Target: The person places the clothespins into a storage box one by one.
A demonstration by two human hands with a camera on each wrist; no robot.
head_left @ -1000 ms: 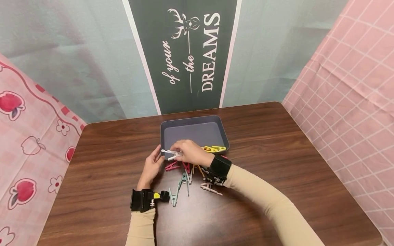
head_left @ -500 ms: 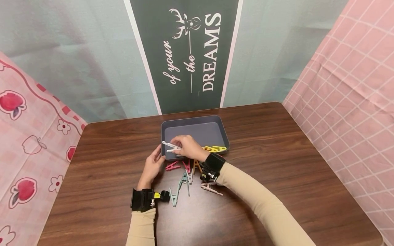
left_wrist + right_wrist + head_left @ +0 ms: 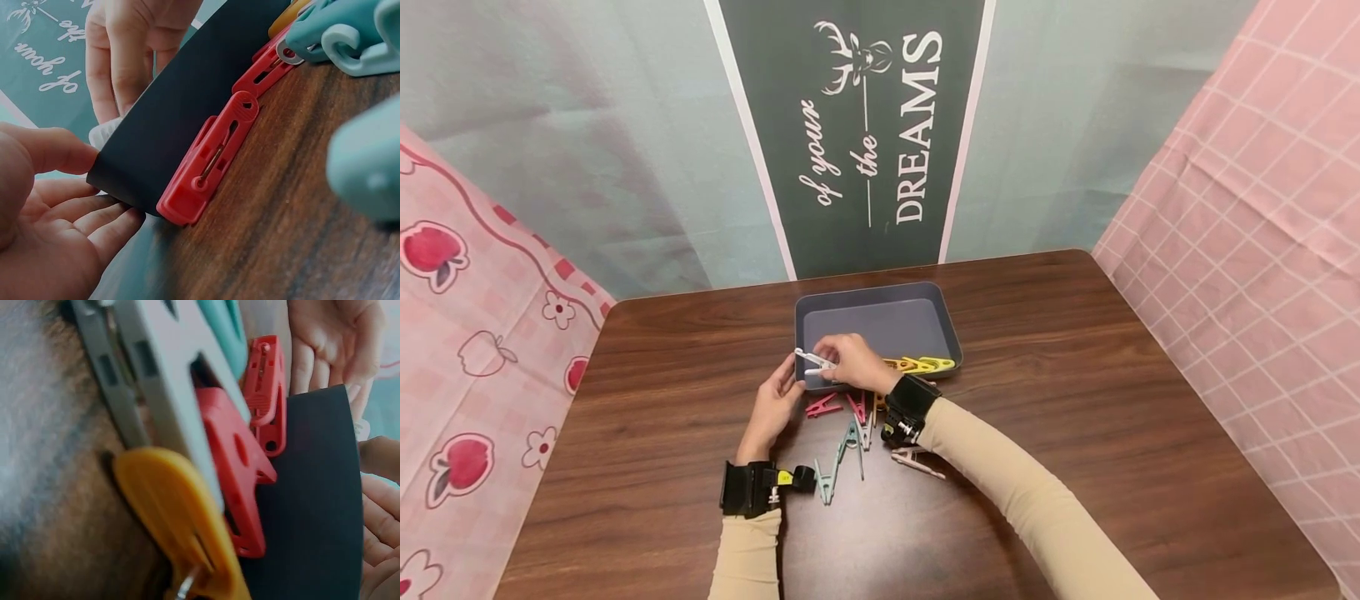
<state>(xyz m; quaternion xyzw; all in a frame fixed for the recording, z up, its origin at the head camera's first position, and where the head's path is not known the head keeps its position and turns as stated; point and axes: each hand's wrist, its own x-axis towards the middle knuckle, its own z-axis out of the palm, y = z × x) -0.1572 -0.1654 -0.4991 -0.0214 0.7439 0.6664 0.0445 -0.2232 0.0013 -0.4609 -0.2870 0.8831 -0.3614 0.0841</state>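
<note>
My right hand [image 3: 857, 363] pinches a white clothespin [image 3: 813, 363] inside the near left corner of a dark grey tray [image 3: 883, 325]. Much of that clothespin is hidden behind the tray wall in the left wrist view. My left hand [image 3: 772, 410] touches the tray's near left corner, with the thumb and fairly straight fingers against it. Yellow clothespins [image 3: 928, 365] lie along the tray's near wall, partly covered by my right forearm. Outside that wall lie two red clothespins [image 3: 209, 159], an orange one [image 3: 181, 519] and a white-grey one [image 3: 866, 433].
Teal clothespins [image 3: 827, 482] lie on the brown wooden table [image 3: 662, 433] near my left wrist camera. A pale pink clothespin [image 3: 919, 462] rests below my right wrist. Curtains hang around the table's back and sides.
My right hand has moved slightly away from me and the white clothespin now sits deeper over the tray's corner, its angle changed. My left hand stays at the tray.
</note>
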